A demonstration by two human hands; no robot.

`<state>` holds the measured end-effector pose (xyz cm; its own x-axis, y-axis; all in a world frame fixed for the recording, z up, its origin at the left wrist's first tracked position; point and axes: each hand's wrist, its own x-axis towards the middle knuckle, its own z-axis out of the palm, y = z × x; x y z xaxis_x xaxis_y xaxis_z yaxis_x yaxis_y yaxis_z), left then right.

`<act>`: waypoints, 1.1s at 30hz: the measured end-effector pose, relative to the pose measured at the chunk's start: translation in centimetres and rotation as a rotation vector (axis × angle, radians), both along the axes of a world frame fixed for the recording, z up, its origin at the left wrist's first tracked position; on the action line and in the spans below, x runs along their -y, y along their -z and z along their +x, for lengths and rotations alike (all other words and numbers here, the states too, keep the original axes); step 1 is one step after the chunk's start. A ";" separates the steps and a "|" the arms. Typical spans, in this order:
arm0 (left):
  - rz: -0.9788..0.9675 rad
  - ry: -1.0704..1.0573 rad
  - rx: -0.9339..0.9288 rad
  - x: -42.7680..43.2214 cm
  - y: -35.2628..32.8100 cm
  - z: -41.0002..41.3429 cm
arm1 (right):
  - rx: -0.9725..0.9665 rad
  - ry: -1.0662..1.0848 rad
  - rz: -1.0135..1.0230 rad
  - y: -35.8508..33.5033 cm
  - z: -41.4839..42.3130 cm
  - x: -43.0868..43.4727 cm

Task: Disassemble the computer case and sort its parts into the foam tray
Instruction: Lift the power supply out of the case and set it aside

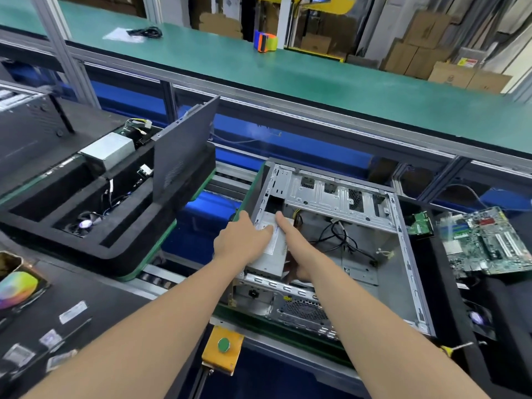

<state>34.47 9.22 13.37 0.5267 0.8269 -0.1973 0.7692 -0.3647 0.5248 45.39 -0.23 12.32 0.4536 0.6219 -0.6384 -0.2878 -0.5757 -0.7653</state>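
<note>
The open computer case (403, 254) lies on its side in the middle, with black cables (342, 240) loose on its floor. At its near left corner sits a grey power supply (272, 254). My left hand (243, 240) lies on top of the supply, fingers spread over its far left edge. My right hand (296, 249) holds the supply's right side, forefinger stretched along the top and the other fingers curled under out of sight. The black foam tray (115, 249) stands to the left; it holds another power supply (108, 152), wires, a fan (85, 224) and an upright dark side panel (184, 156).
A green motherboard (489, 240) and a small card (421, 224) lie on black foam right of the case. A yellow box with a green button (223, 348) sits at the near edge. Small bagged parts (51, 338) lie on the dark mat at left. A green conveyor belt (288, 73) runs behind.
</note>
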 end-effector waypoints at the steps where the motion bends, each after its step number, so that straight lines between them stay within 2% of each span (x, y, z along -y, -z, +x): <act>1: 0.009 0.011 -0.007 -0.1 0.0 0.0 | 0.009 0.021 0.013 -0.1 -0.1 -0.2; 8: 0.031 0.037 0.031 -0.3 0.6 0.1 | 0.163 0.225 -0.001 -0.6 -0.1 -0.9; 15: 0.053 0.017 0.026 -0.6 0.5 0.7 | 0.310 0.302 0.077 -0.8 0.5 -0.9; 20: -0.030 -0.056 0.002 -0.8 0.2 1.0 | 0.374 0.333 0.090 -0.7 0.4 -0.6; 24: -0.035 -0.092 -0.004 -0.4 0.0 0.8 | 0.581 0.217 0.143 -0.7 -0.1 0.5; 26: -0.029 -0.096 0.001 -0.4 0.0 0.8 | 0.454 0.080 0.232 -1.0 0.6 1.7; 27: -0.024 -0.101 0.003 -0.4 0.1 0.8 | 0.372 -0.054 0.258 -1.1 1.2 2.3; 30: 0.014 -0.100 -0.015 -0.4 0.0 0.9 | 0.329 -0.463 0.199 -1.1 2.6 4.0; 33: 0.040 -0.101 -0.022 -0.2 0.0 1.0 | 0.343 -0.485 0.212 -0.7 2.9 3.9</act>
